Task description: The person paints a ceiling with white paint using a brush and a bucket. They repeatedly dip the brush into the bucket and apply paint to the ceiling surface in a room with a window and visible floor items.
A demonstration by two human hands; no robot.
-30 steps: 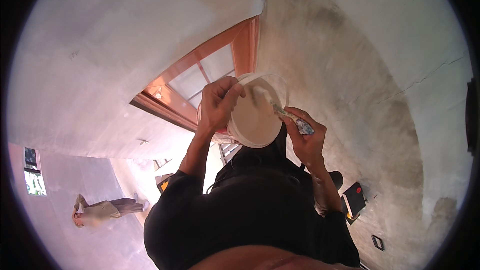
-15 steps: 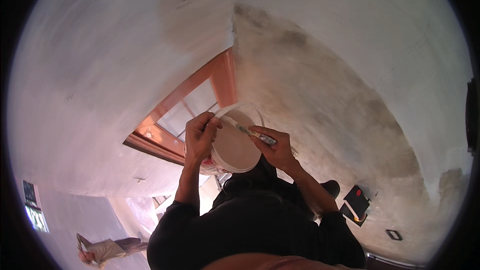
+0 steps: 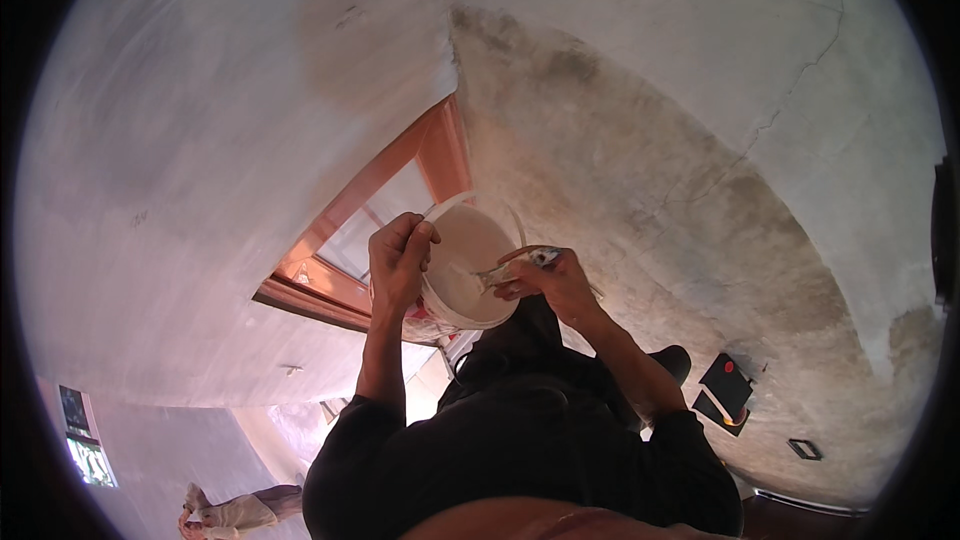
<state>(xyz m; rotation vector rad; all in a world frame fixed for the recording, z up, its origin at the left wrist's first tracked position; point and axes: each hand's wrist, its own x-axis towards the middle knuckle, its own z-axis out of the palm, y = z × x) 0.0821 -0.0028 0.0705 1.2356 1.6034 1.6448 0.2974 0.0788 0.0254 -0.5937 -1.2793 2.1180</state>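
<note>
My left hand (image 3: 402,258) is closed on the rim of a white plastic bucket (image 3: 486,323), fingers over its upper left edge. Pale, whitish paint coats the inside. In my right hand (image 3: 562,287) is a paint-smeared paintbrush (image 3: 492,278), gripped by its handle at the bucket's right side. The brush's head points left over the bucket's mouth; whether it touches the paint I cannot tell. A thin pale bucket handle (image 3: 519,224) arches up at the right of the rim.
Two plastered walls meet at a corner ahead, the right wall (image 3: 620,160) blotchy and cracked. An orange-brown wooden frame (image 3: 440,145) with glass panes stands behind the bucket. Another person (image 3: 245,512) is at the lower left. A black box (image 3: 727,383) with a red dot is at the right.
The brush has swung from the rim beside my left hand to lower right over the bucket's mouth. My right hand has turned around the handle, and my view has shifted slightly.
</note>
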